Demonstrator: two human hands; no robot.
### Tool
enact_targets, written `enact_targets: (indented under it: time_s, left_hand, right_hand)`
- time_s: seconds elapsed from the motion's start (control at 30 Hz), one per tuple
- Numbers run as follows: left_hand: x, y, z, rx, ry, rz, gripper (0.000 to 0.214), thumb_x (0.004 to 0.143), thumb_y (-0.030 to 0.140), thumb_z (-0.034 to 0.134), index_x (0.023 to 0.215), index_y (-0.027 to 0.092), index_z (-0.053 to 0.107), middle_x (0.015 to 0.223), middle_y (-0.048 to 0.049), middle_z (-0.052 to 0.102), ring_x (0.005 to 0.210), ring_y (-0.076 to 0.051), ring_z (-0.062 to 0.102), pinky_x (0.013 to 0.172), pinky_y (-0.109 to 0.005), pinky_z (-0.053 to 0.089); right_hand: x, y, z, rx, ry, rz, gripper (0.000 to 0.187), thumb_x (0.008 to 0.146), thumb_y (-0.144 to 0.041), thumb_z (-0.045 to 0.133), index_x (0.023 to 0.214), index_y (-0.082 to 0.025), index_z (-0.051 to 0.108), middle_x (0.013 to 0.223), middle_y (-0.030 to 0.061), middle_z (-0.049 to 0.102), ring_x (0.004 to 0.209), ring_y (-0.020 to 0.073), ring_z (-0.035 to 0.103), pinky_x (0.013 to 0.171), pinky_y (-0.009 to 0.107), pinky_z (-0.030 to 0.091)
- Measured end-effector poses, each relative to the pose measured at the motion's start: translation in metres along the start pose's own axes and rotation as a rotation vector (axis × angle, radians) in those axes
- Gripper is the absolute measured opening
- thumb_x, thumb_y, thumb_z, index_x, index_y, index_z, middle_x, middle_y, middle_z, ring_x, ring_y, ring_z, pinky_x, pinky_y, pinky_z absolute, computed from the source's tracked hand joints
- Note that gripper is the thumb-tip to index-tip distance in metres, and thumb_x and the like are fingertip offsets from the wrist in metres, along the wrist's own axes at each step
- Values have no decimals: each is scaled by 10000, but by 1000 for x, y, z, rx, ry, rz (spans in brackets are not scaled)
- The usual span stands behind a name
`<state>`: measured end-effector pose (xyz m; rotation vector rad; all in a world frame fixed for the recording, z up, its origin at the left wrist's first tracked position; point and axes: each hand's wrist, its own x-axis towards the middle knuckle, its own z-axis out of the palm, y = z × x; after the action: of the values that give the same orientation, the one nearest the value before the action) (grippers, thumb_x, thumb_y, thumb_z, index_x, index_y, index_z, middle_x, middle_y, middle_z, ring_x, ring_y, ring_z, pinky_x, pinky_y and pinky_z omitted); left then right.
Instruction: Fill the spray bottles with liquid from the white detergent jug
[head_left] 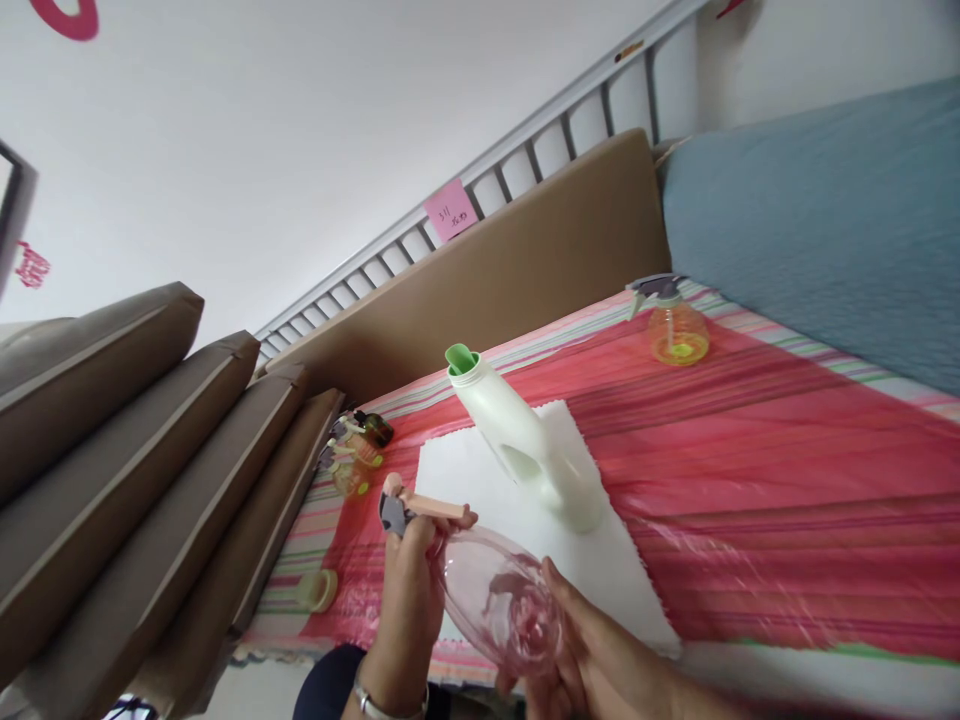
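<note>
clear pink plastic spray bottle [501, 598] sits in the air over the near edge of the red striped cloth [750, 450], gripped by both hands. the left hand [409, 590] is wrapped around the neck under the grey and peach trigger head [409, 508]; the right hand [592, 655] cups the round belly. it looks empty, so probably light, thin-walled and slick, best taken at the neck. a white jug with a green spout [517, 430] stands on white paper [525, 520] just beyond.

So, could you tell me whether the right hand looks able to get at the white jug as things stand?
Probably not right away: the right hand is cupping the pink spray bottle. The white jug stands uncovered on the white sheet just beyond.
</note>
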<state>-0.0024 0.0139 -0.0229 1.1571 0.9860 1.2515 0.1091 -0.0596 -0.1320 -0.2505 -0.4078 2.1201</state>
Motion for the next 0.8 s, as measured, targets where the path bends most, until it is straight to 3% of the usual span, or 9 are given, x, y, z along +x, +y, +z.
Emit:
enact_targets:
  time_s: [0.1, 0.17, 0.23, 0.33, 0.4, 0.47, 0.53, 0.7, 0.8]
  left_hand:
    - [1, -2, -2, -19, 48, 22, 86, 635, 218, 589, 637, 185, 510, 587, 30, 610, 694, -192, 669, 858, -416, 483]
    - [2, -2, -2, -2, 48, 39, 96, 644, 217, 597, 624, 183, 509, 599, 26, 615, 702, -190, 668, 854, -403, 481]
    - [2, -2, -2, 25, 16, 38, 130, 667, 241, 607, 599, 177, 517, 609, 11, 624, 707, -190, 661, 850, -393, 477]
    - [0, -1, -2, 30, -45, 21, 229, 716, 326, 613, 568, 168, 539, 622, -6, 635, 709, -185, 644, 851, -383, 470]
    - [0, -1, -2, 18, -36, 10, 253, 724, 358, 624, 573, 170, 550, 625, -2, 639, 719, -182, 641, 852, -368, 464]
    - [0, -1, -3, 14, 2, 2, 241, 721, 358, 637, 587, 175, 555, 632, 1, 648, 745, -187, 646, 845, -351, 458]
    - [0, -2, -3, 19, 23, -3, 242, 720, 364, 639, 591, 175, 558, 644, -6, 658, 765, -198, 650, 820, -343, 460]
    - [0, -6, -4, 20, -16, -29, 282, 704, 405, 655, 584, 166, 568, 672, -36, 670, 781, -226, 647, 794, -358, 466]
    - [0, -6, -4, 11, -6, -3, 276, 718, 401, 654, 594, 168, 575, 683, -32, 673, 799, -221, 645, 821, -355, 454]
  right_hand:
    - [-2, -1, 4, -43, 11, -182, 714, 734, -580, 625, 1306, -279, 321, 1106, 85, 641, 796, 214, 688, 557, 252, 527]
    - [-2, -1, 3, -78, 23, -215, 778, 679, -518, 712, 1311, -297, 316, 1096, 66, 641, 776, 205, 686, 536, 240, 518]
    - [-1, 0, 0, -66, 30, -130, 775, 703, -627, 626, 1305, -232, 339, 920, 78, 693, 579, 157, 670, 456, 208, 485]
    - [1, 0, -4, 11, 6, 44, 823, 767, -775, 298, 1276, -132, 373, 752, 124, 708, 435, 136, 625, 413, 200, 461]
    - [1, 0, -2, 33, -3, -11, 778, 779, -747, 349, 1296, -166, 350, 856, 131, 710, 572, 180, 680, 464, 226, 496]
    - [1, 0, 0, 9, 19, -159, 720, 754, -622, 573, 1321, -257, 319, 1042, 95, 675, 741, 205, 694, 526, 243, 521]
    - [1, 0, 0, -19, 38, -220, 740, 717, -519, 682, 1324, -291, 326, 1069, 61, 662, 745, 188, 688, 519, 225, 516]
    - [3, 1, -4, 64, 10, 56, 803, 792, -752, 295, 1289, -131, 407, 737, 97, 705, 446, 129, 627, 402, 196, 476]
    - [2, 0, -1, 74, 1, -79, 707, 781, -674, 478, 1329, -249, 339, 948, 79, 701, 644, 177, 689, 477, 231, 519]
